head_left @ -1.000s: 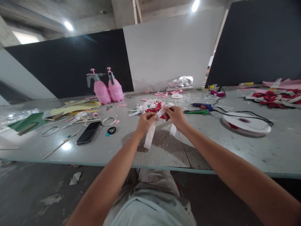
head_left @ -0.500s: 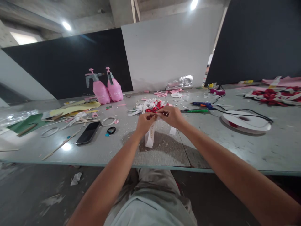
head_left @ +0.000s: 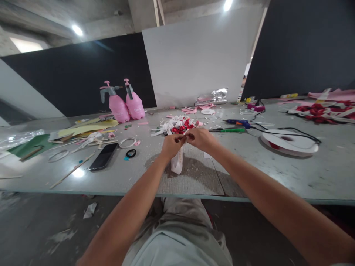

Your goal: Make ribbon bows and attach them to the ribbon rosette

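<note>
A white ribbon (head_left: pixel 177 162) with faint gold lettering hangs in a loop below my fingertips. My left hand (head_left: pixel 172 144) pinches it from the left, thumb and finger pressed together. From the other side my right hand (head_left: pixel 200 138) pinches the same ribbon, its fingertips touching those of the left. The exact fold between the fingers is hidden. Just behind my hands lies a pile of red and white ribbon bows (head_left: pixel 179 125). A pair of green-handled scissors (head_left: pixel 231 130) rests right of my right hand.
On the table (head_left: pixel 194 184) at right are a blue glue gun (head_left: pixel 238 122) with a black cord and a white ribbon spool (head_left: pixel 290 142). Leftward lie a phone (head_left: pixel 104 157), rings, sticks and yellow paper (head_left: pixel 87 127). Two pink spray bottles (head_left: pixel 119 108) stand behind. More bows (head_left: pixel 324 111) lie far right.
My right hand's fingers have curled in more tightly against the left fingertips. The hanging ribbon loop has shifted slightly, and the white tail under my right hand now shows less.
</note>
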Available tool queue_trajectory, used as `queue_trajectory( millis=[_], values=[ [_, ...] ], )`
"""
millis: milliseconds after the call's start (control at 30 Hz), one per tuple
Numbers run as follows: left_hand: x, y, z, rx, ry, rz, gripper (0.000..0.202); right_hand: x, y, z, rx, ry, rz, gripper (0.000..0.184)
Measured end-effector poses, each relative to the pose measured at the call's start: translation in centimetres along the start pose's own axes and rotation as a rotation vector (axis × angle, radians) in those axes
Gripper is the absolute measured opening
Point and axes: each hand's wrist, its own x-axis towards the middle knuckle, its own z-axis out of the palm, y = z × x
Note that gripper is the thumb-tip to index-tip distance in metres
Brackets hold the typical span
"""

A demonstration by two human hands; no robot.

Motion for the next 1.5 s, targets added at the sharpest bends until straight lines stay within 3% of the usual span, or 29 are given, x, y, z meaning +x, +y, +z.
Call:
queue_trajectory(
  millis=[300, 533, 633, 1000, 1333, 1500],
  values=[
    [0.1, -0.6, 0.1, 0.021, 0.014, -0.006, 0.03, -0.1, -0.3, 0.7, 0.056, 0.074, 0.018, 0.018],
    [0.2, -0.3, -0.2, -0.097, 0.025, 0.003, 0.03, 0.1, 1.0, 1.1, 0.589, 0.084, 0.16, 0.024],
    [0.2, -0.2, -0.4, -0.107, 0.023, 0.015, 0.03, 0.1, 1.1, 1.0, 0.7, 0.062, 0.195, 0.027],
    [0.1, -0.8, 0.0, -0.018, 0.023, -0.004, 0.035, 0.0, 1.1, 0.5, 0.287, 0.075, 0.053, 0.019],
    [0.1, -0.9, 0.0, 0.034, 0.015, 0.008, 0.03, 0.1, -1.1, 0.3, 0.005, -0.002, 0.108, 0.016],
    [0.3, -0.7, 0.0, 0.021, 0.029, -0.008, 0.029, 0.6, 0.0, 0.7, -0.077, 0.012, 0.048, 0.016]
  ],
)
